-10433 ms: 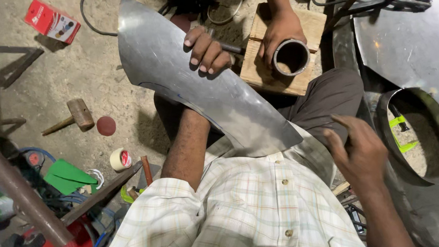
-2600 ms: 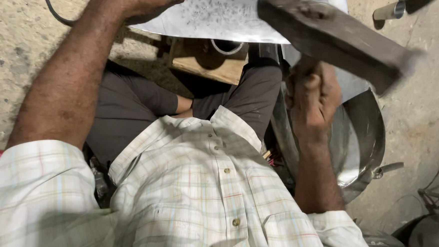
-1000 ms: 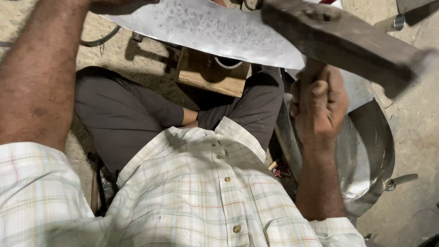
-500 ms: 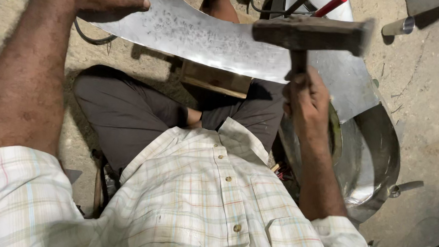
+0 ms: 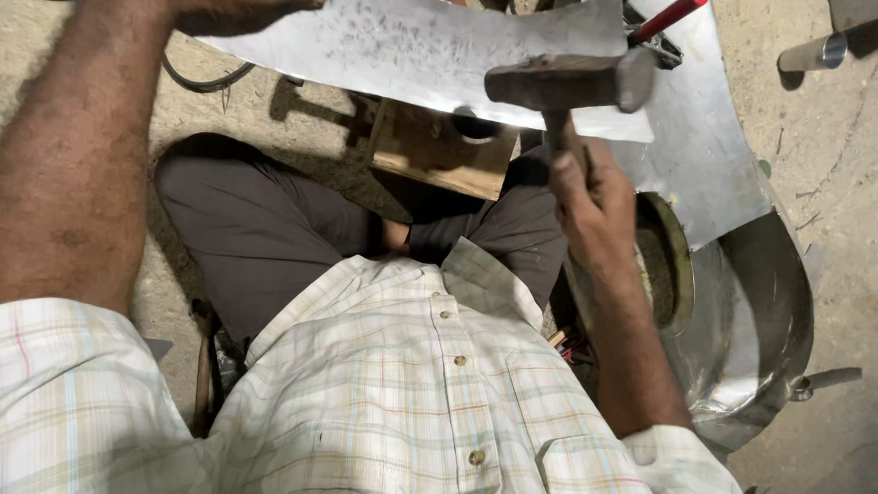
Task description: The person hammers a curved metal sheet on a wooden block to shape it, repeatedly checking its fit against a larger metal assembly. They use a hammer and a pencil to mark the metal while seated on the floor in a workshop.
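Bare, dusty concrete floor (image 5: 862,199) is seen all around, lit pretty evenly; a black cable (image 5: 203,76) is laid across it upper left. A short metal pipe (image 5: 815,53) is left lying at upper right.

Warm overhead light — glare, soft shadows
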